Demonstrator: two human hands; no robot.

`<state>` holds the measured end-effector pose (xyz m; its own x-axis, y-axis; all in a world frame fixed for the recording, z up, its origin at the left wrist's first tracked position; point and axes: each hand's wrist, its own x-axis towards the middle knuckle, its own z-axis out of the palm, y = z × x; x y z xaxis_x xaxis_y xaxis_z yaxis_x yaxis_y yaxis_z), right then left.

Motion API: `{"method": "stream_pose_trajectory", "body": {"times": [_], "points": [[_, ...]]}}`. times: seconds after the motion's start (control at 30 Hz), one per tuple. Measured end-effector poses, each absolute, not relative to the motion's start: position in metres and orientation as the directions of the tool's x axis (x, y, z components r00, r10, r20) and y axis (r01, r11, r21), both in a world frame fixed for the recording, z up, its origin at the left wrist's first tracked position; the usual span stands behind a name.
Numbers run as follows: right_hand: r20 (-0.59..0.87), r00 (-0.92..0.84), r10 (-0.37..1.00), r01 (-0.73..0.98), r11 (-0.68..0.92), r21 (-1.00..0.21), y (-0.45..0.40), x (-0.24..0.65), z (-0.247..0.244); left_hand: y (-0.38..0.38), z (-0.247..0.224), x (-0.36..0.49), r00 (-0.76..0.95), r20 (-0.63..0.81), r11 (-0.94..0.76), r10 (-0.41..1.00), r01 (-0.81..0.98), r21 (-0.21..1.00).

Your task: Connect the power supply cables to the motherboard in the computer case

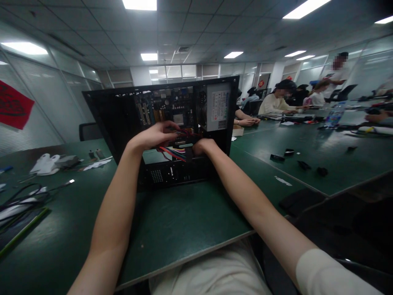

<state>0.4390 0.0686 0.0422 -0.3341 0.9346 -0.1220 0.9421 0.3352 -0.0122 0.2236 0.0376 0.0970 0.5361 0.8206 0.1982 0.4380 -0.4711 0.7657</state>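
Observation:
A black computer case point(101, 119) stands on the green table with its open side facing me. Inside are a motherboard point(176, 102) and, at the upper right, a power supply point(218, 107) with a white label. My left hand point(155, 134) reaches in from the left, its fingers bent around dark red cables point(187, 132) in front of the motherboard. Lower right of it, my right hand point(204, 146) is curled inside the case, fingertips mostly hidden. A bundle of multicoloured wires point(174, 153) runs up to a dark piece beside the right hand's fingers.
On the left lie white plastic bags point(46, 164), a grey box point(67, 161) and black cables point(23, 196). Small black parts point(303, 164) and a paper scrap point(282, 180) lie on the right. Other people sit beyond, near a plastic bottle point(335, 114).

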Motion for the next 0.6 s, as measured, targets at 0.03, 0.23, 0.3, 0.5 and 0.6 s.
{"method": "stream_pose_trajectory", "body": {"times": [0.03,0.23,0.3,0.5,0.6], "points": [[-0.166,-0.337,0.927,0.940,0.341,-0.006,0.064,0.438,0.048,0.033,0.099,0.224,0.549,0.184,-0.461,0.816,0.424,0.780],[-0.233,-0.423,0.876,0.905,0.420,-0.062,0.036,0.428,0.077,0.028,0.098,0.228,0.599,0.201,-0.440,0.775,0.284,0.852],[-0.179,-0.471,0.864,0.882,0.465,-0.073,0.026,0.429,0.086,0.033,0.096,0.226,0.597,0.222,-0.435,0.771,0.239,0.868],[0.080,-0.761,0.643,0.596,0.743,-0.303,-0.015,0.438,0.113,0.038,0.093,0.223,0.574,0.277,-0.445,0.771,0.173,0.879],[0.070,-0.806,0.588,0.569,0.802,-0.185,-0.030,0.434,0.118,0.035,0.093,0.226,0.585,0.313,-0.472,0.749,0.139,0.871]]}}
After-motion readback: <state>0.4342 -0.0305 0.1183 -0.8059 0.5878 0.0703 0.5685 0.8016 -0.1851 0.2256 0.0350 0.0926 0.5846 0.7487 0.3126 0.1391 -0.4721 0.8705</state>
